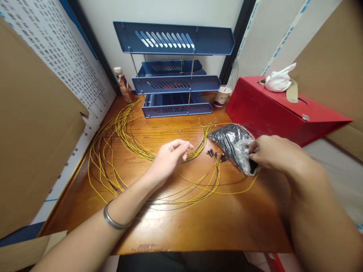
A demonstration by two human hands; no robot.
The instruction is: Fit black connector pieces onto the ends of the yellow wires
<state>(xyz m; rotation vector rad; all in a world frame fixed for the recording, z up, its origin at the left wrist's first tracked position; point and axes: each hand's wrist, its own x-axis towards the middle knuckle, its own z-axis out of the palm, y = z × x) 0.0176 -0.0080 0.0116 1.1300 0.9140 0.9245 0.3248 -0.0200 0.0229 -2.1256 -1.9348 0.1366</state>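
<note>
My left hand (172,154) is over the middle of the wooden table, thumb and forefinger pinched on what looks like the end of a thin yellow wire (191,140). Beneath and beyond it runs a large curved bundle of yellow and black wires (134,145). At the right, my right hand (266,151) has its fingers curled on the mouth of a clear plastic bag (231,141) full of small black parts. Its fingertips are partly hidden. Beside the bag lies a second group of wires (217,177) with black connectors (217,155) on their ends.
A blue letter tray rack (177,84) stands at the back, between a bottle (124,86) and a paper cup (222,96). A red box (272,109) with a tissue on top borders the right side. Cardboard (31,128) rises at the left.
</note>
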